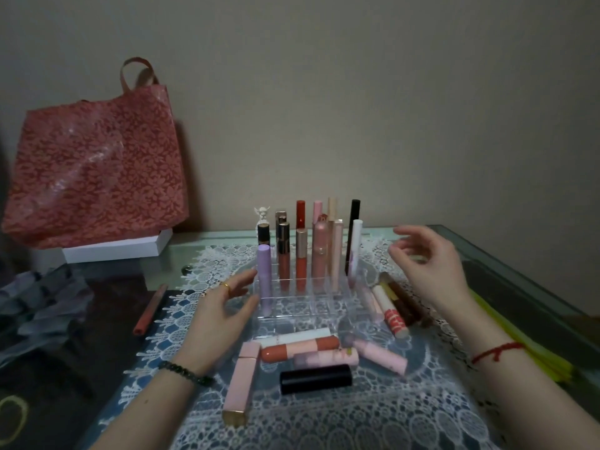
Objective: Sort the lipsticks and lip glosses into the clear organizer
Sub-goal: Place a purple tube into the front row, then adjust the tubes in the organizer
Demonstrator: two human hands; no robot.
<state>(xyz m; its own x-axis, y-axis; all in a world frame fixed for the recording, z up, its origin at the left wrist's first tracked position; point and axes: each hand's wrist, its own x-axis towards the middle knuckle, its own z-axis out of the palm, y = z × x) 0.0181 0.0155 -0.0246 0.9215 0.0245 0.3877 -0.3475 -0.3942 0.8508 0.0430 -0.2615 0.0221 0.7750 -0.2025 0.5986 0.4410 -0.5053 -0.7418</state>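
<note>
- The loose tubes lay flat on the lace mat (pixel 324 423). The black lipstick (pixel 316 379) and coral tube (pixel 300 349) were among those before the clear organizer (pixel 308 308), and the red-patterned tube (pixel 391 315) was in a cluster just right of it.
- They looked light, rigid and slick. Round ones would probably roll, so a mid-barrel pinch seemed safest.
- The organizer's back rows held upright tubes, and a lavender tube (pixel 264 274) stood front-left.
- The left hand (pixel 220 306) lay relaxed beside it, grasping nothing; contact was unclear.
- The right hand (pixel 425 264) hovered loosely curled, holding nothing.
</note>
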